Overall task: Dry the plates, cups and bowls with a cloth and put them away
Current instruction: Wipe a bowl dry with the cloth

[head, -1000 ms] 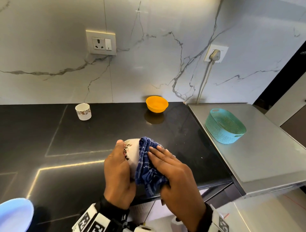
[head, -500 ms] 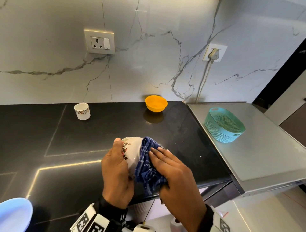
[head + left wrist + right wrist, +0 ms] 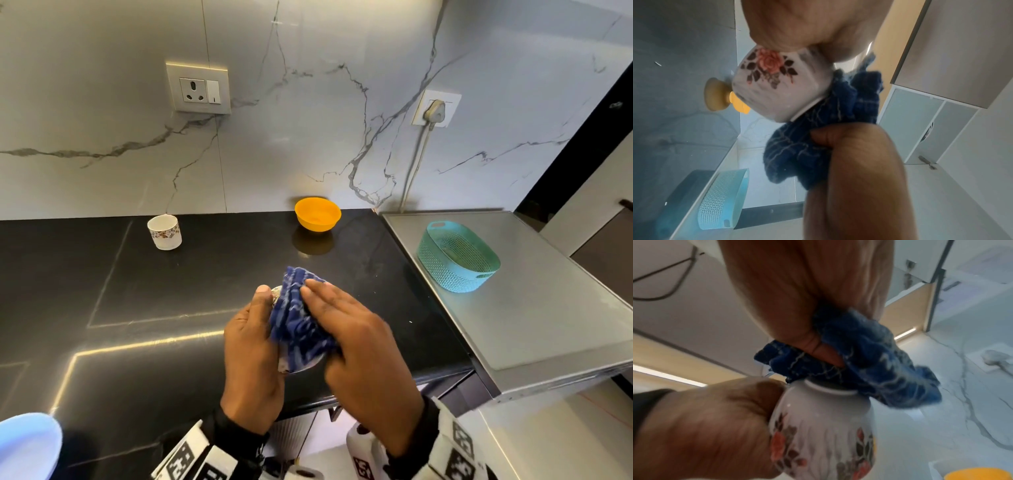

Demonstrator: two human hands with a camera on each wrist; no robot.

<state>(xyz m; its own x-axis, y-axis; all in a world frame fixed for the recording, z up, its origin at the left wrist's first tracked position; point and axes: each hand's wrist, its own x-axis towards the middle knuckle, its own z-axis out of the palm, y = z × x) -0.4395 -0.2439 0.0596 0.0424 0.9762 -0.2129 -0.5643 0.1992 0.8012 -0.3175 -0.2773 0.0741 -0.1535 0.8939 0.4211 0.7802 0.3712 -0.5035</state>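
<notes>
Holding a small floral cup in curled left-hand fingers, smooth, likely slippery and breakable; right-hand fingers pressing a soft blue cloth against its base.

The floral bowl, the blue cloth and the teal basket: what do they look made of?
Floral bowl: likely glazed ceramic, glossy white with a printed rose. Blue cloth: soft woven fabric, crumpled, pale check lines. Teal basket: probably moulded plastic, matte, perforated mesh walls.

Person, 2 bare hands: left hand w/ black sleeve cuff at wrist, right hand likewise; white wrist-mounted units on both, printed w/ black square fiducial-type markers.
</notes>
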